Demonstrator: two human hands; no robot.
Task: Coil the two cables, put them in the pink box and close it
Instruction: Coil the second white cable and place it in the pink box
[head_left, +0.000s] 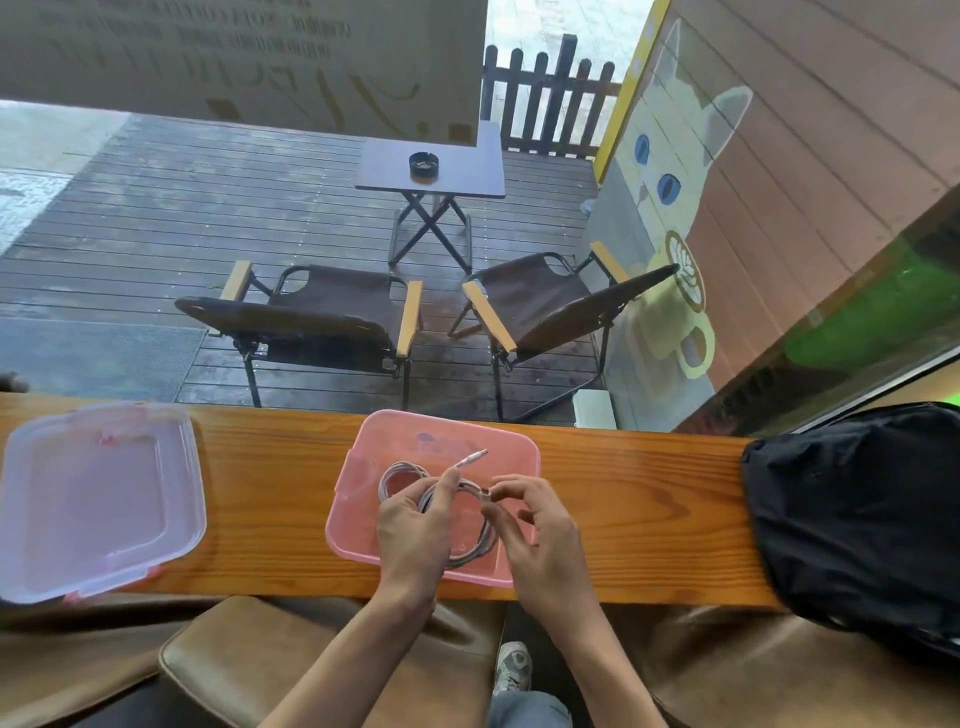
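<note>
Hands: L (410, 525) & R (535, 525) fingers grasping coiled cable (470, 551) over pink box (363, 467).

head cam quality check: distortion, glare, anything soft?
Head view: wide-angle bowing, the counter edge curves; soft daylight, no hard shadows; window reflections at top, mirrored text; the cable in both hands, left hand and right hand, over the pink box, slightly soft.

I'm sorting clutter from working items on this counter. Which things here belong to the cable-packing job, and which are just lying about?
In the job:
- pink box
- coiled cable, held by left hand and right hand
- clear lid

Lying about:
- black bag
- ashtray on the folding table outside
</note>
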